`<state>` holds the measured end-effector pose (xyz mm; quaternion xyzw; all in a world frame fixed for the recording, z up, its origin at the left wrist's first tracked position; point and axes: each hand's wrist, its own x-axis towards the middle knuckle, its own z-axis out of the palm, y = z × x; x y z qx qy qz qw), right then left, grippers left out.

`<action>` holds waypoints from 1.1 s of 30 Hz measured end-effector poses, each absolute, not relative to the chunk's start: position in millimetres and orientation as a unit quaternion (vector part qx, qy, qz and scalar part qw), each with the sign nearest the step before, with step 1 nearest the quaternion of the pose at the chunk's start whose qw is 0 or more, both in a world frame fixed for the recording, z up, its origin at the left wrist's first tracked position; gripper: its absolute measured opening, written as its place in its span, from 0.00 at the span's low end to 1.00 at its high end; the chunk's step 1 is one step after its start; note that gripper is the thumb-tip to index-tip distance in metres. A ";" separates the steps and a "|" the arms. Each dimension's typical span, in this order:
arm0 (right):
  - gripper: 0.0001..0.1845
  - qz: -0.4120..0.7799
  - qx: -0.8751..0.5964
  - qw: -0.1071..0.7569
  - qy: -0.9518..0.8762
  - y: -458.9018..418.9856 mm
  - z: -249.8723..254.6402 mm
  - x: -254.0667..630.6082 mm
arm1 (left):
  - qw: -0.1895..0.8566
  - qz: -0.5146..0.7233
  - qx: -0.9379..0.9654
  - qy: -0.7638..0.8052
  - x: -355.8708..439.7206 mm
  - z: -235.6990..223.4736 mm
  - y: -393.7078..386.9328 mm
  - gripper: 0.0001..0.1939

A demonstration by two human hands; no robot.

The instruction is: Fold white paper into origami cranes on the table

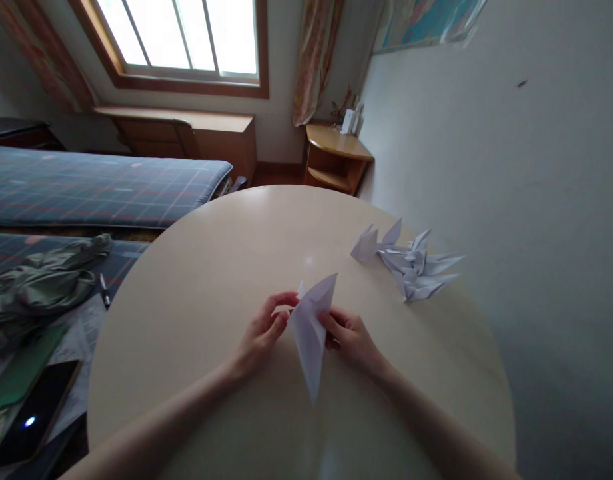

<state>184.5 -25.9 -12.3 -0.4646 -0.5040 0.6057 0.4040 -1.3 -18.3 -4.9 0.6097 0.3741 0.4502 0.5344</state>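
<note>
A folded white paper crane [310, 333] is held up between my two hands over the round table, one long point downward and another up to the right. My left hand [267, 327] pinches its left edge, thumb and fingertips close together. On the other side my right hand [350, 335] grips the paper with the thumb in front and the other fingers partly hidden behind. Farther back on the right lies a cluster of several folded white paper cranes [415, 267], their wings and points overlapping.
The round cream table [186, 280] stands close to the white wall on the right. At the left, a bed [131, 250] carries crumpled green cloth [41, 287], a pen [104, 291], papers and a dark phone [34, 413]. A corner shelf [339, 143] stands beyond the table.
</note>
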 end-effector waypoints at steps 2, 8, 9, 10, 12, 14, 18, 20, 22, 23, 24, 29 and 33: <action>0.23 0.618 -0.444 0.400 -0.511 -26.6 -10.6 184.2 | 0.553 0.441 0.600 0.374 -0.7 -7.2 -18.7 0.25; 0.24 0.608 -0.451 0.379 -0.532 -30.5 -6.0 181.5 | 0.528 0.406 0.631 0.398 1.9 -8.6 -18.4 0.31; 0.24 0.607 -0.451 0.379 -0.534 -31.1 -6.0 180.9 | 0.519 0.403 0.637 0.403 2.6 -8.5 -18.4 0.30; 0.23 0.606 -0.450 0.378 -0.537 -31.7 -6.2 180.3 | 0.511 0.401 0.642 0.408 3.3 -8.6 -18.6 0.29; 0.23 0.602 -0.449 0.377 -0.542 -32.7 -7.1 179.1 | 0.503 0.396 0.642 0.422 4.8 -9.2 -19.3 0.27; 0.24 0.599 -0.451 0.378 -0.543 -33.4 -8.3 178.4 | 0.505 0.389 0.633 0.439 6.3 -9.8 -20.1 0.25; 0.26 0.602 -0.453 0.382 -0.536 -33.5 -8.4 178.9 | 0.519 0.387 0.609 0.458 8.6 -8.7 -21.3 0.23; 0.26 0.605 -0.457 0.383 -0.528 -33.1 -6.6 179.7 | 0.513 0.392 0.610 0.460 9.1 -8.0 -21.6 0.20; 0.26 0.607 -0.463 0.383 -0.520 -32.5 -4.4 180.6 | 0.505 0.395 0.614 0.460 9.1 -8.5 -21.7 0.18; 0.25 0.608 -0.466 0.383 -0.517 -32.2 -3.5 181.0 | 0.509 0.393 0.614 0.458 9.0 -9.1 -21.8 0.18; 0.25 0.609 -0.467 0.383 -0.514 -32.0 -2.9 181.3 | 0.520 0.391 0.608 0.455 8.9 -9.8 -22.0 0.19; 0.25 0.627 -0.458 0.377 -0.505 -31.4 -2.6 182.2 | 0.575 0.386 0.573 0.438 9.0 -10.2 -23.1 0.24; 0.24 0.607 -0.469 0.393 -0.507 -30.9 -2.0 183.3 | 0.567 0.397 0.567 0.447 8.0 -6.7 -21.3 0.21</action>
